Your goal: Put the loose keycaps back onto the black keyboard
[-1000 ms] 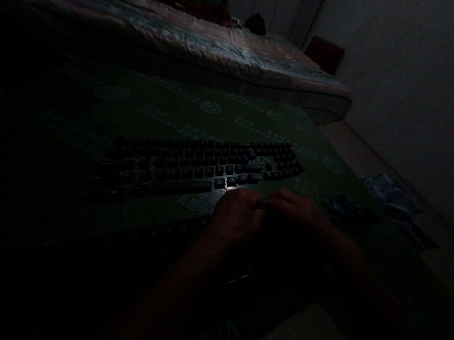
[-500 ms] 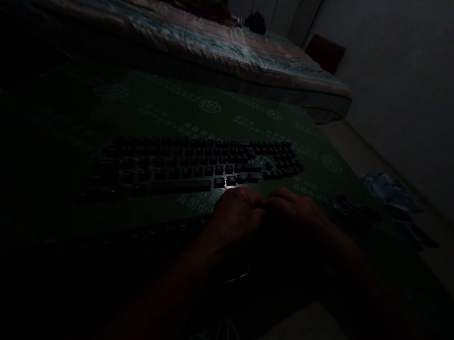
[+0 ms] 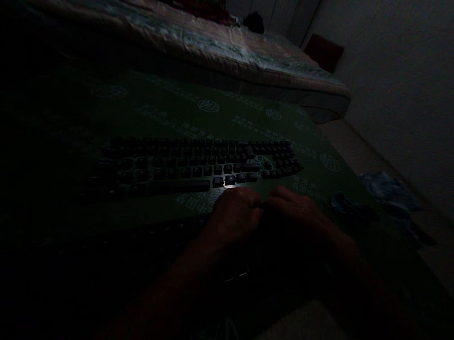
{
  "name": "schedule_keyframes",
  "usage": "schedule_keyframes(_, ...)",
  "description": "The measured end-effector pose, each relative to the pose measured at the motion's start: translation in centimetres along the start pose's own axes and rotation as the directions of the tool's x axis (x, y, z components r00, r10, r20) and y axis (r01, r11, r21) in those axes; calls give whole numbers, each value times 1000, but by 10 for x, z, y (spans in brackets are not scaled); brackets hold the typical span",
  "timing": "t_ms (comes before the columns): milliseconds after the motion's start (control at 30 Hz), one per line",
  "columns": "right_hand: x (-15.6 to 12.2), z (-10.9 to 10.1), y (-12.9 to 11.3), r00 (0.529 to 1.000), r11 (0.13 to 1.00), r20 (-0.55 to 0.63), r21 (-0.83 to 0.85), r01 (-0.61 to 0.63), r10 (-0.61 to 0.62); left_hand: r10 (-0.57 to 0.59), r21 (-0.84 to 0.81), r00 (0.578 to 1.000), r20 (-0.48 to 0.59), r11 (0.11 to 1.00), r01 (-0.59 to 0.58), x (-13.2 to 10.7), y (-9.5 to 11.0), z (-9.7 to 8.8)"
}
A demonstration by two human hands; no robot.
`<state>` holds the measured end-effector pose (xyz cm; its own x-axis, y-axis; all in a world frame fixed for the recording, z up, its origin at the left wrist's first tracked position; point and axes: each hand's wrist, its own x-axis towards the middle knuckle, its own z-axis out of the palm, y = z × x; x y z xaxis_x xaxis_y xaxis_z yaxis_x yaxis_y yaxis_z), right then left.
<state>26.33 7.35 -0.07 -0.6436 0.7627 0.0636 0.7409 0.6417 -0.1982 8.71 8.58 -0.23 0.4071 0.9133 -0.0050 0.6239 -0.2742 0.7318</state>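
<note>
Both hands are close together over the right part of a dark keyboard base, which is mostly lost in shadow. My left hand is closed, its fingers curled under and facing my right hand. My right hand is closed too, with its fingertips almost meeting the left ones. Whatever lies between the fingers is hidden in the dark. Just beyond the hands, loose black keycaps lie in rows laid out like a keyboard, with the long space bar in the nearest row.
The keycaps lie on a green printed sheet. Dark blue cloth lies to the right, and more crumpled cloth is on the floor past the sheet's edge. A mattress stands at the back, beside a pale wall.
The view has shifted very slightly and the picture is a little darker. Both hands keep nearly the same place and pose; the keycaps have not moved.
</note>
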Motion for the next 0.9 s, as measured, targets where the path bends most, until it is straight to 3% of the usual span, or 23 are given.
schedule_keyframes(433, 1, 4, 8, 998, 994, -40, 97, 44, -40, 17, 3, 1000, 8, 1000, -17, 0, -2, 1)
schedule_keyframes(900, 2, 9, 8, 996, 1000, -82, -1, 31, -31, 27, 51, 1000, 16, 998, -27, 0, 0, 0)
